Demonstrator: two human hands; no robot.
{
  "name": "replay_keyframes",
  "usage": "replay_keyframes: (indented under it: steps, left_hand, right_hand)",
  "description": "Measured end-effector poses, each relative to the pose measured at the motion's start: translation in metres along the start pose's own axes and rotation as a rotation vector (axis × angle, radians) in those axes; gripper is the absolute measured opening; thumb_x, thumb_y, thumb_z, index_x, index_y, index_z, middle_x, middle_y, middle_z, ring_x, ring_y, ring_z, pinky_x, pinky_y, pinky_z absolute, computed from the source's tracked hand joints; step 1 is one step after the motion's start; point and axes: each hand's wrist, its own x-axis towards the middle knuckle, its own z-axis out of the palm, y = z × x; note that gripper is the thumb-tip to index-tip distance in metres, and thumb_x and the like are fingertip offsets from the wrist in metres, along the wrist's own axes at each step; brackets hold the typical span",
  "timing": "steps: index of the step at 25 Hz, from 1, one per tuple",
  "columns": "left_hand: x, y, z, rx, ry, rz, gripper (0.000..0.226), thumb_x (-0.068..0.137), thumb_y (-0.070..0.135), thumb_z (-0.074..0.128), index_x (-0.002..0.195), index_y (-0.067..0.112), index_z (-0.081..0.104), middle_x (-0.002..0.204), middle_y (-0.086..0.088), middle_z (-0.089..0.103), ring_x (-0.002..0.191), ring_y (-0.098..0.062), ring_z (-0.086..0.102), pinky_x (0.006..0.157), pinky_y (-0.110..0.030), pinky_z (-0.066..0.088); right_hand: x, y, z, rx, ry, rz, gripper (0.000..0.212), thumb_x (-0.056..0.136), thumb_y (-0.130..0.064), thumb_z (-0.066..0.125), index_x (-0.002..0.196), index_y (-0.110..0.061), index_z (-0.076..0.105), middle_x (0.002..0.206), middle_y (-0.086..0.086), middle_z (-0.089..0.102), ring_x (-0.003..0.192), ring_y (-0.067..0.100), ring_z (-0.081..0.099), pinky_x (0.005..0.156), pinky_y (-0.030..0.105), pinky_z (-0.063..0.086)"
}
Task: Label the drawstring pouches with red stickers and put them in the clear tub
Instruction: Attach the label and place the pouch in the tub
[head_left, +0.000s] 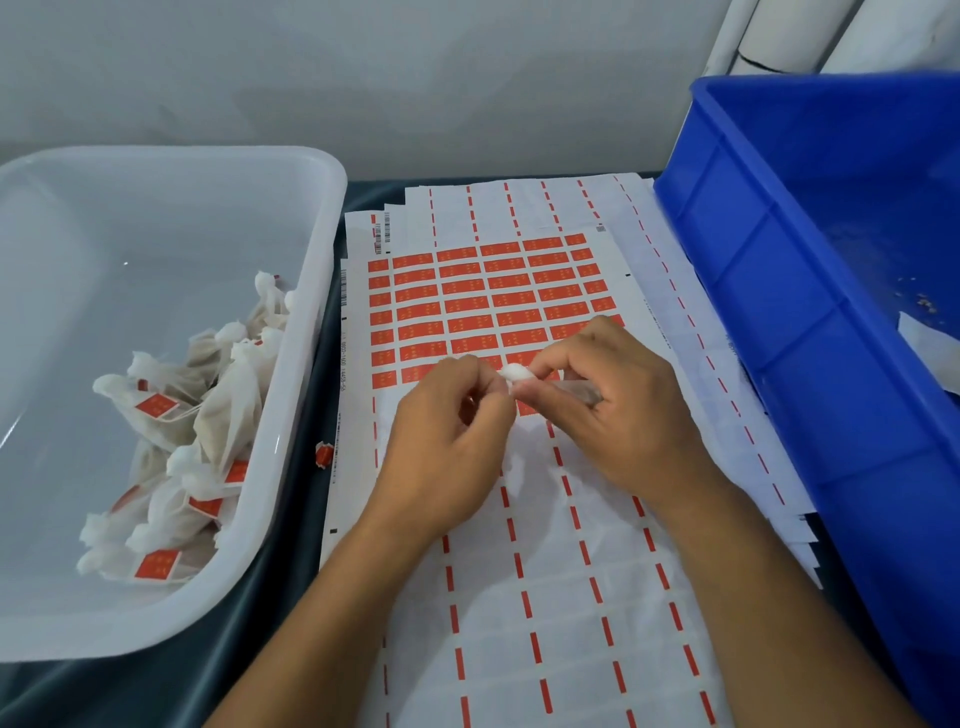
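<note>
A small white drawstring pouch (515, 375) is pinched between both hands above the sticker sheet; only its gathered top shows. My left hand (441, 441) grips it from the left, and my right hand (608, 400) closes around its body from the right. Under the hands lies a sheet of red stickers (483, 296), with its lower rows peeled down to bare backing. The clear tub (311, 322) stands on the left and holds several labelled pouches (192, 441) piled against its right wall.
A blue crate (810, 322) stands on the right, resting over a stack of used backing sheets (571, 597). One loose red sticker (323, 456) lies on the dark cloth between tub and sheets. A grey wall runs behind.
</note>
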Motion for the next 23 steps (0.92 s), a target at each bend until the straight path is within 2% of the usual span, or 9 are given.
replay_keyframes:
  steps: [3,5,7,9,12,15,20,21,23]
  left_hand:
    - [0.005,0.003,-0.011,-0.297,-0.051,-0.205,0.032,0.095,0.034,0.044,0.070,0.032,0.063,0.064,0.009,0.061,0.058,-0.003,0.057,0.058,-0.017,0.049]
    - [0.007,0.007,-0.017,-0.460,-0.054,-0.295,0.042,0.098,0.023,0.045,0.061,0.032,0.064,0.061,0.002,0.059,0.055,-0.007,0.054,0.061,-0.028,0.049]
    - [0.006,0.011,-0.019,-0.619,-0.060,-0.323,0.039,0.091,0.022,0.047,0.056,0.030,0.063,0.062,-0.001,0.055,0.057,-0.011,0.051,0.060,-0.029,0.047]
    - [0.005,0.013,-0.021,-0.769,-0.044,-0.322,0.037,0.088,0.019,0.048,0.056,0.028,0.063,0.063,0.000,0.051,0.059,-0.010,0.049,0.057,-0.025,0.046]
    - [0.005,0.015,-0.023,-0.944,-0.029,-0.323,0.023,0.079,0.019,0.052,0.059,0.024,0.063,0.064,0.000,0.049,0.058,-0.010,0.048,0.054,-0.022,0.046]
    - [0.006,0.012,-0.022,-0.893,-0.021,-0.323,0.012,0.078,0.023,0.054,0.069,0.023,0.062,0.068,0.000,0.054,0.062,-0.011,0.053,0.059,-0.023,0.051]
    - [0.006,0.006,-0.015,-0.605,0.030,-0.197,0.029,0.090,0.031,0.048,0.072,0.035,0.071,0.104,0.010,0.075,0.106,-0.016,0.070,0.090,-0.031,0.054]
    - [0.006,0.006,-0.014,-0.625,0.025,-0.161,0.030,0.090,0.031,0.047,0.074,0.034,0.071,0.108,0.007,0.075,0.108,-0.015,0.070,0.091,-0.032,0.055]
    - [0.007,0.007,-0.014,-0.755,0.028,-0.127,0.031,0.090,0.028,0.045,0.072,0.030,0.070,0.100,-0.001,0.077,0.099,-0.019,0.073,0.086,-0.032,0.060]
  right_hand:
    - [0.000,-0.004,0.003,0.002,-0.054,0.004,0.034,0.085,-0.063,0.058,0.107,-0.037,0.055,0.104,-0.018,0.056,0.086,-0.002,0.058,0.077,0.006,0.041]
    - [-0.001,-0.007,0.007,-0.002,-0.126,0.013,0.046,0.085,-0.068,0.055,0.122,-0.041,0.051,0.111,-0.026,0.054,0.092,-0.008,0.055,0.076,0.004,0.038]
    - [-0.001,-0.006,0.010,-0.007,-0.176,0.018,0.054,0.087,-0.067,0.053,0.136,-0.043,0.048,0.128,-0.023,0.057,0.104,-0.012,0.053,0.082,0.005,0.035]
    - [-0.001,-0.004,0.010,-0.026,-0.176,0.022,0.051,0.092,-0.065,0.050,0.137,-0.043,0.051,0.137,-0.016,0.059,0.118,-0.003,0.052,0.089,0.007,0.031]
    - [-0.001,-0.002,0.010,-0.058,-0.144,0.021,0.044,0.096,-0.061,0.046,0.129,-0.036,0.060,0.128,-0.011,0.064,0.116,0.005,0.056,0.089,0.008,0.032]
    - [-0.002,-0.001,0.012,-0.069,-0.138,0.068,0.036,0.096,-0.059,0.049,0.122,-0.037,0.058,0.124,-0.013,0.064,0.107,0.002,0.055,0.085,0.007,0.032]
    - [-0.003,-0.001,0.016,-0.075,-0.167,0.139,0.034,0.095,-0.058,0.056,0.123,-0.040,0.058,0.125,-0.016,0.064,0.103,0.001,0.053,0.087,0.011,0.036]
    - [-0.003,-0.003,0.018,-0.094,-0.166,0.140,0.036,0.094,-0.058,0.058,0.125,-0.039,0.059,0.126,-0.016,0.063,0.105,0.001,0.052,0.089,0.013,0.036]
    - [-0.001,-0.009,0.018,-0.098,-0.229,0.138,0.044,0.090,-0.060,0.062,0.131,-0.044,0.055,0.131,-0.020,0.059,0.112,0.001,0.052,0.092,0.014,0.033]
